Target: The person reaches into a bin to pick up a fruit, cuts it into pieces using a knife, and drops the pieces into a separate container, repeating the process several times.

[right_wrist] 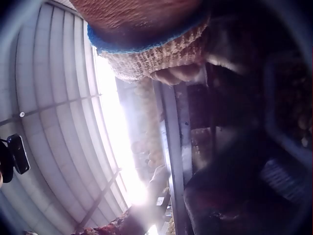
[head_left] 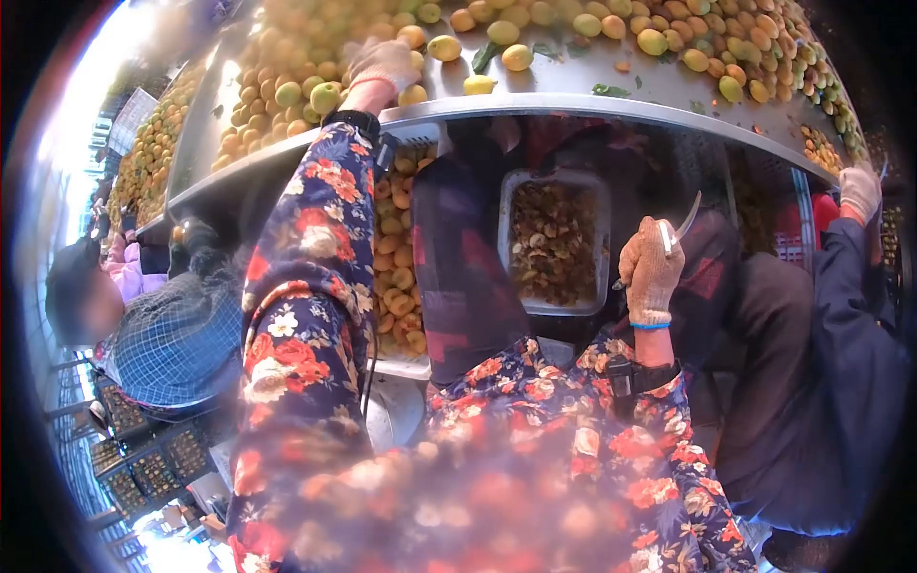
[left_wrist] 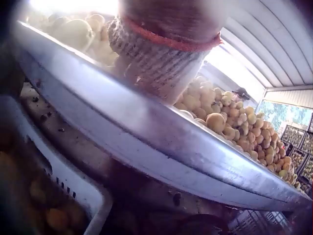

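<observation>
My left hand [head_left: 382,65], in a pale knitted glove, reaches over the rim of the metal table [head_left: 564,99] among yellow-orange apricots [head_left: 444,48]. Its fingers are blurred in the head view; in the left wrist view only the glove's cuff [left_wrist: 156,58] shows clearly, with the fingers hidden behind the rim. Lower and to the right, my gloved right hand [head_left: 652,272] grips a small knife, its curved blade [head_left: 689,216] pointing up. The right wrist view shows the blue-edged glove [right_wrist: 151,56] with the fingers curled; the knife is mostly hidden there.
Below the table edge, a white crate [head_left: 406,367] holds orange fruit. A pale plastic tub [head_left: 506,229] with brown pieces stands between my legs. Other people sit at left, in a checked top [head_left: 177,334], and at right, where a gloved hand [head_left: 860,191] reaches the table.
</observation>
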`<state>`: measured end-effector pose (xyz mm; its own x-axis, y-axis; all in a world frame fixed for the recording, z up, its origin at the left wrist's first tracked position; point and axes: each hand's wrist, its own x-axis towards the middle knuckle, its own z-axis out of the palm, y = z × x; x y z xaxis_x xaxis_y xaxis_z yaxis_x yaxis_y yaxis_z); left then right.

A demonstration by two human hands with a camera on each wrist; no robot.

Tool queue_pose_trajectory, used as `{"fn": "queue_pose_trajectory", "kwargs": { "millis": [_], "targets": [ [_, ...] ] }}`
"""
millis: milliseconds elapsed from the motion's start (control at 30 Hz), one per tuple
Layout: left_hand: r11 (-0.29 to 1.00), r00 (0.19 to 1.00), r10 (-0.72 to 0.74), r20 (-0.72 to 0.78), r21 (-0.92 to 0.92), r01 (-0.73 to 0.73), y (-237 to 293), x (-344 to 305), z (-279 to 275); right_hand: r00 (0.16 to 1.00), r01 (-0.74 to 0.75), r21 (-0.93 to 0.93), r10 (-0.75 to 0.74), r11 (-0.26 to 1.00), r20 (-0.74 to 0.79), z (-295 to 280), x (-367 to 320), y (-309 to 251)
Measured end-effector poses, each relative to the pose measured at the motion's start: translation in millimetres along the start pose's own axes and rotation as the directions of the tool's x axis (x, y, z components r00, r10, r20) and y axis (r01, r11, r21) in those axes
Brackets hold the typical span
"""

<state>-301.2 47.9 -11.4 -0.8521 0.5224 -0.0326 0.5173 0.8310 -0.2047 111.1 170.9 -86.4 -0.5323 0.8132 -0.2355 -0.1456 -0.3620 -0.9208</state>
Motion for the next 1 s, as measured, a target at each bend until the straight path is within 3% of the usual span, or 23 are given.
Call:
{"fn": "queue_pose_trajectory", "kwargs": {
  "millis": [33, 67, 100, 133, 167, 233, 267, 300, 367, 400, 433, 533, 633, 700, 767, 833, 867, 967, 1000],
  "targets": [
    [1.000, 1.000, 0.025, -0.008, -0.019, -0.025, -1, 0, -6, 1.000, 0.005, 0.016, -0.005, 1.000, 0.021, 1, 1, -2],
    [0.986, 0.997, -0.013, -0.081, -0.166, -0.001, 3, -10, -16, 1.000, 0.011, 0.021, -0.011, 1.000, 0.027, 1, 3, -2],
    [0.987, 0.996, -0.015, -0.089, -0.162, 0.000, 2, -25, -21, 0.998, 0.007, 0.030, -0.009, 1.000, 0.067, -2, 3, -1],
    [0.863, 0.988, 0.092, -0.123, -0.484, -0.140, 1, -42, -26, 0.995, 0.003, 0.039, -0.007, 0.999, 0.104, -3, 2, 0],
    [0.621, 0.964, 0.183, -0.191, -0.738, -0.265, 0, -59, -32, 0.995, 0.007, 0.050, -0.012, 0.999, 0.102, 1, 1, -5],
    [0.251, 0.908, 0.283, -0.310, -0.889, -0.382, 12, -98, -31, 0.968, -0.138, -0.129, 0.161, 0.982, 0.192, 8, -7, -20],
    [-0.025, 0.928, 0.309, -0.211, -0.977, -0.214, 21, -120, -28, 0.956, -0.157, -0.174, 0.194, 0.972, 0.221, 13, -9, -21],
    [-0.290, 0.925, 0.361, -0.118, -0.957, -0.009, 32, -143, -25, 0.909, 0.166, -0.320, -0.019, 0.933, 0.416, 0, 3, 2],
    [-0.686, 0.859, 0.446, -0.252, -0.713, 0.147, 57, -181, -20, 0.938, -0.067, -0.415, 0.199, 0.907, 0.282, 30, -22, -33],
    [-0.752, 0.857, 0.439, -0.268, -0.632, 0.187, 67, -196, -18, 0.939, -0.073, -0.416, 0.203, 0.907, 0.277, 32, -26, -39],
    [-0.795, 0.858, 0.446, -0.256, -0.553, 0.249, 76, -210, -16, 0.916, -0.085, -0.381, 0.223, 0.921, 0.333, 32, -30, -42],
    [-0.839, 0.902, 0.359, -0.239, -0.505, 0.201, 100, -246, -12, 0.881, -0.121, -0.303, 0.244, 0.945, 0.406, 30, -42, -52],
    [-0.783, 0.934, 0.292, -0.207, -0.612, 0.109, 118, -270, -5, 0.896, -0.154, -0.205, 0.224, 0.967, 0.384, 25, -51, -50],
    [-0.802, 0.932, 0.324, -0.161, -0.569, 0.181, 126, -278, 5, 0.886, 0.057, -0.337, 0.109, 0.940, 0.452, 19, -55, -56],
    [-0.820, 0.929, 0.350, -0.121, -0.519, 0.242, 129, -283, 2, 0.886, 0.053, -0.378, 0.131, 0.924, 0.445, 28, -62, -67],
    [-0.731, 0.978, 0.206, 0.011, -0.663, 0.162, 136, -290, -4, 0.848, 0.301, -0.434, -0.031, 0.849, 0.529, 33, -66, -66],
    [-0.744, 0.977, 0.209, -0.032, -0.654, 0.137, 137, -291, 0, 0.857, 0.291, -0.436, -0.030, 0.852, 0.514, 37, -71, -68],
    [-0.779, 0.991, 0.135, 0.022, -0.615, 0.120, 150, -300, 2, 0.868, 0.274, -0.471, -0.005, 0.839, 0.496, 44, -80, -67],
    [-0.778, 0.990, 0.138, 0.027, -0.616, 0.126, 148, -300, 3, 0.885, 0.196, -0.508, 0.072, 0.839, 0.461, 49, -82, -70]
  ]
}}
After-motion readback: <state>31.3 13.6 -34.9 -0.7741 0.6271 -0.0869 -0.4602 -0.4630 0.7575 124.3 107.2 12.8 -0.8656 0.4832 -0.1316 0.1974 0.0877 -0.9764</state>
